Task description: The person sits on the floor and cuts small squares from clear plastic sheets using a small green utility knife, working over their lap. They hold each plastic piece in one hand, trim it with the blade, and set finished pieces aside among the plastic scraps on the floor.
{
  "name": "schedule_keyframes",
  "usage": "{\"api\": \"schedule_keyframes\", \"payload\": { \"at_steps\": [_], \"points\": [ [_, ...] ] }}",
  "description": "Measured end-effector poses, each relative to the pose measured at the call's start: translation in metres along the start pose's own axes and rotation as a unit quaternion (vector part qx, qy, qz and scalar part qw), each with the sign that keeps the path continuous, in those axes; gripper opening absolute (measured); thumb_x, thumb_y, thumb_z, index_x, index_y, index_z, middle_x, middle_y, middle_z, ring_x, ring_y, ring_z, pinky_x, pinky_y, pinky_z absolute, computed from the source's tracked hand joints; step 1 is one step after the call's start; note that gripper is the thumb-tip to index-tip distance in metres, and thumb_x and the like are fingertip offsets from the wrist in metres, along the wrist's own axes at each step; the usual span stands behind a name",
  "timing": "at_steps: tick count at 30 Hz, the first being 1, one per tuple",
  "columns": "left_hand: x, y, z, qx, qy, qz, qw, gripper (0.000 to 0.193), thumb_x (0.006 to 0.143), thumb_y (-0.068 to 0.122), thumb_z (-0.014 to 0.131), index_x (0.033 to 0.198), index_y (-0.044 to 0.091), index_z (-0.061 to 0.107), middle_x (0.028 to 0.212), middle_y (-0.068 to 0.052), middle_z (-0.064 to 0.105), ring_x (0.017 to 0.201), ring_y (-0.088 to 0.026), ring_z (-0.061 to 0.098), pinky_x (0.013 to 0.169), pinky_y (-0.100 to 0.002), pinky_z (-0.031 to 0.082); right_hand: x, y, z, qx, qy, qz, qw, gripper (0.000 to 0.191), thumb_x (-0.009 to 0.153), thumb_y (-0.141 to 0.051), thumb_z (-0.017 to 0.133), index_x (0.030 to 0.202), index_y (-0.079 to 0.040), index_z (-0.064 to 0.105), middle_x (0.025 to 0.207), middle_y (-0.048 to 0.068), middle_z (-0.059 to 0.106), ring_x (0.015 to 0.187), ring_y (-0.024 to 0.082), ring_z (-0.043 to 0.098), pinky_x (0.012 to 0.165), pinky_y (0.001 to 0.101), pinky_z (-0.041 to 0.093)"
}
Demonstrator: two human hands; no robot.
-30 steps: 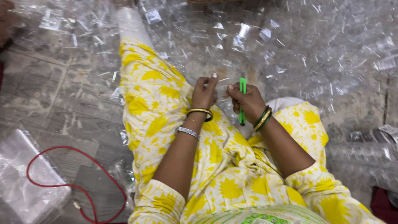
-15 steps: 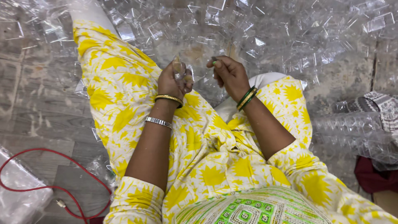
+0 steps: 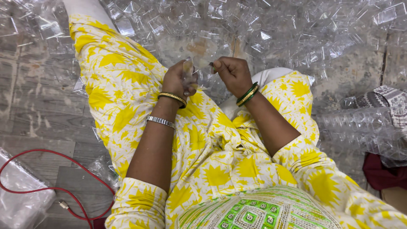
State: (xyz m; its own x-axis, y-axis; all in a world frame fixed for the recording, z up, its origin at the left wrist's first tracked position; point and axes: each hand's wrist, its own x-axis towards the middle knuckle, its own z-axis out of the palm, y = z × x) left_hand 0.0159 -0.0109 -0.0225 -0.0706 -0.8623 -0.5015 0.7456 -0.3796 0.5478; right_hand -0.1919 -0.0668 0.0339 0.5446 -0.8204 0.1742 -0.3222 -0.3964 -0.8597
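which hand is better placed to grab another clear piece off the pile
Probably the right hand. The left hand already grips a clear plastic piece, while the right looks closed on little or nothing and sits nearest the pile just beyond it.

Yellow white-patterned dress point(image 3: 127, 93), green bangles point(image 3: 248, 94), red cable point(image 3: 51, 186), clear plastic pieces point(image 3: 296, 34)

A home-style piecework spot on the floor: heaps of clear plastic pieces point(image 3: 263, 29) on worn grey floorboards point(image 3: 38, 106).
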Motion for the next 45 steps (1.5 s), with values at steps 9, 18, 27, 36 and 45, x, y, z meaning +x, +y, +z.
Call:
{"api": "schedule_keyframes", "payload": {
  "at_steps": [9, 18, 27, 36, 45],
  "points": [
    [0.007, 0.008, 0.002, -0.073, 0.080, 0.069, 0.992, 0.030, 0.099, 0.041, 0.055, 0.082, 0.015, 0.053, 0.065, -0.003, 0.054, 0.042, -0.014, 0.042, 0.035, -0.028, 0.026, -0.013, 0.000, 0.007, 0.185, -0.076, 0.101, 0.975, 0.043, 0.108, -0.038, 0.057, 0.087, -0.003, 0.072, 0.066, -0.004, 0.059, 0.058, 0.003, 0.048, 0.054, 0.0223, 0.037],
    [0.014, 0.000, 0.001, 0.013, 0.134, 0.182, 0.974, 0.027, 0.103, 0.036, 0.053, 0.085, 0.017, 0.055, 0.064, 0.002, 0.053, 0.045, -0.010, 0.046, 0.035, -0.027, 0.031, -0.009, 0.010, 0.040, 0.168, 0.024, 0.195, 0.966, 0.049, 0.105, -0.048, 0.055, 0.084, -0.006, 0.067, 0.068, -0.004, 0.060, 0.055, 0.003, 0.047, 0.050, 0.0225, 0.040],
    [0.013, -0.011, -0.001, 0.262, 0.245, 0.398, 0.844, 0.036, 0.112, 0.036, 0.048, 0.086, 0.012, 0.048, 0.061, 0.004, 0.047, 0.052, -0.004, 0.045, 0.046, -0.023, 0.038, -0.021, -0.029, 0.061, 0.313, -0.037, 0.226, 0.922, 0.046, 0.107, -0.047, 0.053, 0.086, -0.007, 0.065, 0.064, -0.004, 0.056, 0.049, 0.005, 0.047, 0.045, 0.0220, 0.036],
    [-0.006, 0.001, 0.020, 0.200, 0.039, 0.318, 0.926, 0.035, 0.111, 0.047, 0.047, 0.101, 0.014, 0.054, 0.084, 0.004, 0.053, 0.069, -0.002, 0.052, 0.051, -0.022, 0.046, 0.008, 0.005, 0.037, 0.305, 0.081, 0.251, 0.915, 0.019, 0.090, -0.026, 0.075, 0.093, -0.007, 0.071, 0.070, 0.002, 0.065, 0.053, 0.008, 0.052, 0.049, 0.0242, 0.040],
    [0.002, 0.000, 0.010, 0.116, 0.038, 0.130, 0.984, 0.029, 0.102, 0.041, 0.060, 0.094, 0.013, 0.058, 0.074, -0.004, 0.059, 0.047, -0.014, 0.055, 0.037, -0.027, 0.040, -0.003, -0.007, 0.028, 0.013, 0.129, -0.021, 0.991, 0.016, 0.097, -0.012, 0.078, 0.106, -0.001, 0.072, 0.093, 0.002, 0.070, 0.081, 0.008, 0.062, 0.072, 0.0259, 0.052]
  ]
}}
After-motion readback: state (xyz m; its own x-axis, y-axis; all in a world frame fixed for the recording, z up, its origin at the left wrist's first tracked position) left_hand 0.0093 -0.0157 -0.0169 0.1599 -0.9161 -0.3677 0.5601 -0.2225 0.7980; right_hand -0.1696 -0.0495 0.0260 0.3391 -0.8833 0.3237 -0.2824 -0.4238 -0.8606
